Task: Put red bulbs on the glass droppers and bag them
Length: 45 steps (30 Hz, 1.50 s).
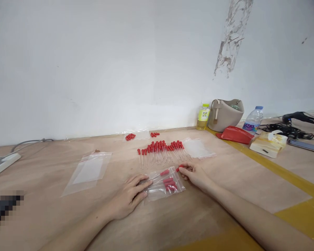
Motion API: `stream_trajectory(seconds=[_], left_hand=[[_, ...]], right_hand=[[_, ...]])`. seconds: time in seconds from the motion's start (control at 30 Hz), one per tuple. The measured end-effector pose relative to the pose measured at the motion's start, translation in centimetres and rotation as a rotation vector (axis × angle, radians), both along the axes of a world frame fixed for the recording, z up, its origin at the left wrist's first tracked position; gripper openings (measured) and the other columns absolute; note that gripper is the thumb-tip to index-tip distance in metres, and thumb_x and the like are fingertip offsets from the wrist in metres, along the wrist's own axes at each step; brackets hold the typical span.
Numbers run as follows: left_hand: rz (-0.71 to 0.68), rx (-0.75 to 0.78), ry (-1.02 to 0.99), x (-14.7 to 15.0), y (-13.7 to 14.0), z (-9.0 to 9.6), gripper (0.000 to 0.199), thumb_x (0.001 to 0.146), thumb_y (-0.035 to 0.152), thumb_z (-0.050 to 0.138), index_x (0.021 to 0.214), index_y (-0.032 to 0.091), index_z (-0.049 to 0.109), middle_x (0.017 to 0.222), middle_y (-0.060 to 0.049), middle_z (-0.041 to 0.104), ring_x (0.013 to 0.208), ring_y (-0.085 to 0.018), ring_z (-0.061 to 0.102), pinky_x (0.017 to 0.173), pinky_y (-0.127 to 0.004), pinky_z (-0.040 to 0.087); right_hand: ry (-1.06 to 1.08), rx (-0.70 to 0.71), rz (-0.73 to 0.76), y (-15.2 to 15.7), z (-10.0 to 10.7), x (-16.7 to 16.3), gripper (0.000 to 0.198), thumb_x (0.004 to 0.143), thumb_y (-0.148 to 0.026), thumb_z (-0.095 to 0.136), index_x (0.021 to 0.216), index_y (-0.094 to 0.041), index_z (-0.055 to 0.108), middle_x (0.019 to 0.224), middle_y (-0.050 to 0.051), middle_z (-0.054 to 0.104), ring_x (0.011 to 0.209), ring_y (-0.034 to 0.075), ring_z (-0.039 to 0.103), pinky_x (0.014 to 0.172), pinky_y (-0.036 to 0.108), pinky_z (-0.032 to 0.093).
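Note:
A clear zip bag (153, 194) lies in front of me with several droppers (170, 186) inside, their red rubber bulbs toward its right end. My left hand (131, 193) rests on the bag's left side, fingers stretched out and apart. At the bag's right end, my right hand (192, 174) pinches a dropper by its red bulb (180, 167); its glass tube is hard to make out. Beyond the bag, many more red-bulbed droppers (159, 150) lie side by side in a loose row, bulbs toward the wall.
Flat clear bags lie left (87, 172) and right (199, 148) of the row. Loose red bulbs (131, 137) lie near the wall. Farther right are a tea bottle (202, 118), a grey bag (225, 116), a water bottle (253, 120), a tissue pack (268, 143) and black cables (285, 130).

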<state>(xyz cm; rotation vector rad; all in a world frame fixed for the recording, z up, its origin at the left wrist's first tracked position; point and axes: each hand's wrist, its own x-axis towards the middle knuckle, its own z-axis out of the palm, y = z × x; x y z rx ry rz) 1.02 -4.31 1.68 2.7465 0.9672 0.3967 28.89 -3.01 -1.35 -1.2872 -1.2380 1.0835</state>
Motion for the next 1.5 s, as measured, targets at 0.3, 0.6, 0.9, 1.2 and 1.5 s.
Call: stream_trajectory(seconds=[0.3, 0.6, 0.9, 1.2, 1.5], left_hand=[[-0.014, 0.022, -0.032, 0.0, 0.1, -0.1, 0.037, 0.09, 0.031, 0.034, 0.127, 0.03, 0.037, 0.126, -0.004, 0.042, 0.116, -0.02, 0.037, 0.097, -0.039, 0.033], [-0.001, 0.009, -0.009, 0.0, 0.0, 0.0, 0.037, 0.09, 0.031, 0.033, 0.127, 0.029, 0.036, 0.127, -0.004, 0.04, 0.117, -0.02, 0.036, 0.098, -0.038, 0.032], [-0.018, 0.011, -0.038, 0.1, 0.0, 0.0, 0.038, 0.089, 0.031, 0.036, 0.127, 0.029, 0.037, 0.127, -0.003, 0.043, 0.116, -0.02, 0.037, 0.097, -0.04, 0.033], [0.098, 0.1, -0.217, 0.1, 0.5, -0.4, 0.034, 0.086, 0.021, 0.038, 0.118, 0.024, 0.048, 0.122, -0.005, 0.047, 0.116, -0.02, 0.039, 0.097, -0.039, 0.034], [0.037, 0.175, 0.056, 2.9, -4.5, 1.6, 0.043, 0.078, 0.042, 0.049, 0.119, 0.026, 0.047, 0.117, -0.005, 0.052, 0.103, -0.026, 0.049, 0.085, -0.041, 0.042]], right_hand=[[-0.264, 0.138, 0.06, 0.7, -0.8, -0.5, 0.023, 0.061, -0.027, 0.062, 0.078, -0.013, 0.057, 0.065, 0.001, 0.06, 0.058, 0.011, 0.054, 0.056, 0.024, 0.044], [-0.201, 0.115, 0.338, -0.3, 0.7, -1.0, 0.019, 0.072, -0.027, 0.05, 0.078, -0.016, 0.064, 0.087, 0.004, 0.064, 0.079, 0.016, 0.058, 0.073, 0.03, 0.045], [-0.089, -0.082, 0.091, 0.5, 0.9, -0.9, 0.034, 0.067, -0.035, 0.06, 0.092, -0.015, 0.051, 0.061, -0.005, 0.053, 0.038, 0.004, 0.039, 0.039, 0.017, 0.032], [-0.011, -0.276, 0.421, -1.0, 2.0, -1.6, 0.04, 0.059, -0.023, 0.064, 0.096, -0.014, 0.052, 0.046, -0.009, 0.052, 0.031, 0.004, 0.043, 0.031, 0.014, 0.021], [0.107, -0.33, 0.824, -2.5, 2.0, -1.7, 0.048, 0.069, -0.033, 0.06, 0.112, -0.019, 0.042, 0.09, 0.004, 0.062, 0.046, 0.007, 0.056, 0.038, 0.016, 0.039]])
